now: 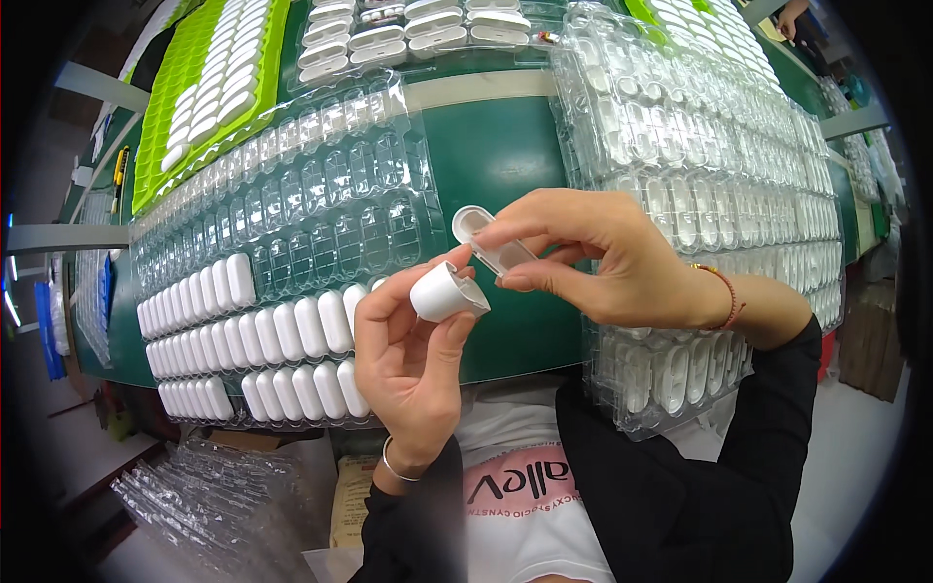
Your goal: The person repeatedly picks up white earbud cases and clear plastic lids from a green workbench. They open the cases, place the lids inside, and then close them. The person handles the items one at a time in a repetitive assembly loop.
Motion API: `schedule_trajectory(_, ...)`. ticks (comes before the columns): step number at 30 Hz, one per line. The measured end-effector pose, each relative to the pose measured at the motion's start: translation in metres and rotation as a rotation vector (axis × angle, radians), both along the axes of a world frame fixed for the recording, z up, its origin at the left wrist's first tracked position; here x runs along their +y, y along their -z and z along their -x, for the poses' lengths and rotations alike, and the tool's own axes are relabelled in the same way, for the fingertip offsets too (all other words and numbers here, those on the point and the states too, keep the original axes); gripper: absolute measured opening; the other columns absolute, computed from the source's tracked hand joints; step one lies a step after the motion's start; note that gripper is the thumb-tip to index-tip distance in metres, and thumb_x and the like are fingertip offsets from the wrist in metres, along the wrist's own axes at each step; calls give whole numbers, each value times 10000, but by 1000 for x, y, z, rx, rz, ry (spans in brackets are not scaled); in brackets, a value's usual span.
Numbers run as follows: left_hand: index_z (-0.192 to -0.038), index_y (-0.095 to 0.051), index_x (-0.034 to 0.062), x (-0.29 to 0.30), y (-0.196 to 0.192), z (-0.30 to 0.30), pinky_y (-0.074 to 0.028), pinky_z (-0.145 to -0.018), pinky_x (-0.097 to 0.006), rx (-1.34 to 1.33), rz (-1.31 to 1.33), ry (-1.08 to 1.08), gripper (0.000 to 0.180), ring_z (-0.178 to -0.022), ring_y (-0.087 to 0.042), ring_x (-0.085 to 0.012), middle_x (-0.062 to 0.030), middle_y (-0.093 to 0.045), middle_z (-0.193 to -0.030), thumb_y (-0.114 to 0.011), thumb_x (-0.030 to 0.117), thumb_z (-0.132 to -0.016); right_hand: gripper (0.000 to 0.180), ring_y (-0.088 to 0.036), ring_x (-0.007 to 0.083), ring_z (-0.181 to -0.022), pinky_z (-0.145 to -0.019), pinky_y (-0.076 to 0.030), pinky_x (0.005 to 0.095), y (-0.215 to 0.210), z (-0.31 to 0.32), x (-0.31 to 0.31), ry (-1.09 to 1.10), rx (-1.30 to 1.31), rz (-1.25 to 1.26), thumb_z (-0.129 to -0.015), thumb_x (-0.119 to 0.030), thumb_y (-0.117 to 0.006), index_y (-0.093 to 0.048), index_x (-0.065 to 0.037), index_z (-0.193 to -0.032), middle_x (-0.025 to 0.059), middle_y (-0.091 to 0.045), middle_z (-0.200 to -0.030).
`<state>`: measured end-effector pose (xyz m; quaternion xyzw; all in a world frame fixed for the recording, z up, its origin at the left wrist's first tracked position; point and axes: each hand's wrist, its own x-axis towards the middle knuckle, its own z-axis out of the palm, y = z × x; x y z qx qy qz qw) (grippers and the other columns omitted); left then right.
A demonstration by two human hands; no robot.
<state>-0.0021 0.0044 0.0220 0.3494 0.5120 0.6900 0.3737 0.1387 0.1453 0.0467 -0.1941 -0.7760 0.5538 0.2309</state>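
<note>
Left hand (413, 364) grip closed around white cup (440, 294); right hand (627, 257) pinching white shell (504, 257) — parts separate, above green desk (515, 335). Clear tray (321, 228): near rows mostly holding white cases (285, 331), far rows bare — work seemingly partway.

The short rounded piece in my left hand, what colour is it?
The rounded piece is white; it shows best in the head view.

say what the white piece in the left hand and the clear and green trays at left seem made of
White piece in the left hand: probably hard plastic, smooth, softly glossy, with crisp edges. Clear tray: likely thin formed plastic, shiny, transparent with sharp glints. Green tray: perhaps moulded plastic or silicone; opaque, evenly coloured, fairly matte.
</note>
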Motion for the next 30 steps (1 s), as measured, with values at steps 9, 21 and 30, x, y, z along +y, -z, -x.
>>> schedule_trajectory(9,-1222,-411,-49,5,2,-4,-496,-939,-315,10,44,38,361,-1136,-571,-219,-236,-564,-1233,-581,-20,-904,258,-652,151,-830,-719,-583,314,1,-3,2,35,-14,85,-820,-7,-669,-691,-70,-1070,84,-693,-963)
schedule_trajectory(21,-1246,-407,-44,4,5,0,-535,-865,-316,-102,11,45,375,-1099,-586,-223,-219,-571,-1220,-576,6,-914,271,-662,158,-855,-735,-584,313,0,-1,1,15,-23,109,-818,16,-662,-690,-69,-1074,88,-692,-990)
schedule_trajectory(30,-1252,-428,-57,-2,4,5,-513,-900,-361,-148,7,-28,386,-1065,-612,-268,-197,-587,-1142,-584,37,-911,255,-667,167,-870,-746,-579,308,4,-2,1,14,12,49,-832,-19,-668,-674,-35,-1087,95,-687,-992)
